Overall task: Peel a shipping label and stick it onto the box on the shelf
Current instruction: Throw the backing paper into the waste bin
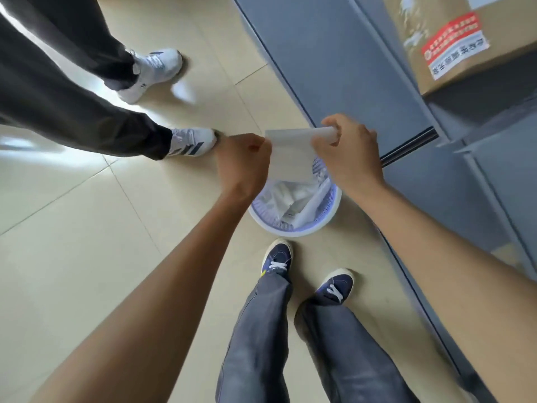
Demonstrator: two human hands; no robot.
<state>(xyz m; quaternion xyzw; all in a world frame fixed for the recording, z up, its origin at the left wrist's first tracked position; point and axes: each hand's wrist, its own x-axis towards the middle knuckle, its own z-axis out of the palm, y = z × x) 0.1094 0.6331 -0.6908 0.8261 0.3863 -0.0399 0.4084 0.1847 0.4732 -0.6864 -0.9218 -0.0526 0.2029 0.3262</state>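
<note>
The grey shelf (334, 53) rose to the right of the wastebasket (293, 210), and on it, far up and to the right of the basket, sat the cardboard box (465, 62) with a red-and-white sticker already on its face. Directly above the basket both hands held the white label sheet (290, 155) between them. The left hand (244, 161) pinched the sheet's left edge; the right hand (345, 149) gripped a curled strip along its top edge, which looked like the peel under way. The sheet hung with its long side running down toward the basket. The right hand was the nearer one to the box, so the carry would likely go up and rightward from there.
</note>
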